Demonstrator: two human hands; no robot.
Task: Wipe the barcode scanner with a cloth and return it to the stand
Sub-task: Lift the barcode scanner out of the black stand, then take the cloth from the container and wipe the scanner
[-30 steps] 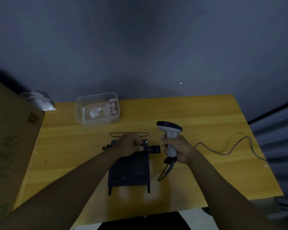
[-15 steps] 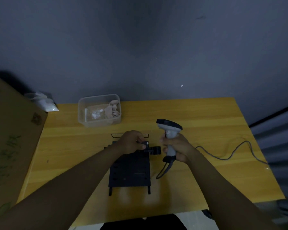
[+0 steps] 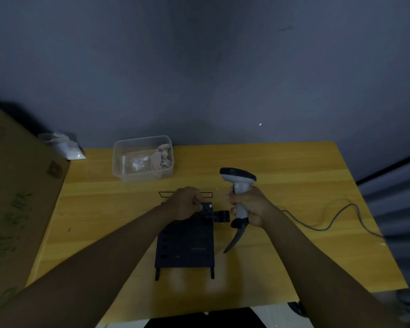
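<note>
Yellow wood counter [image 3: 294,166] against a dark grey wall, dim light. Stuff around: 1 clear tub [image 3: 143,158] at the back left w/ a crumpled beige cloth [image 3: 162,158] in its right end plus something whitish I can't make out. 1 big cardboard box [image 3: 14,197] along the left edge, w/ 1 white plastic bag [image 3: 62,145] just behind its far corner. Thin black wire frame [image 3: 207,194] lies flat just past the stand, partly hidden by the left hand.

1 black stand [image 3: 185,245] sits mid-counter, flat slotted plate w/ 2 little legs at the near end & a round clip [image 3: 221,216] sticking out on its right side. Left hand [image 3: 184,204] is curled over the stand's far end, fingertips pinching a small black block there.

1 scanner [image 3: 238,179], grey w/ dark head, is upright in the air just right of the clip, not in it. Right hand [image 3: 249,205] is wrapped tight round the handle. Its grey cable [image 3: 336,216] loops across the counter off to the right edge, nothing sitting on it. Between scanner & clip there's only a narrow gap. Both forearms are bare.
</note>
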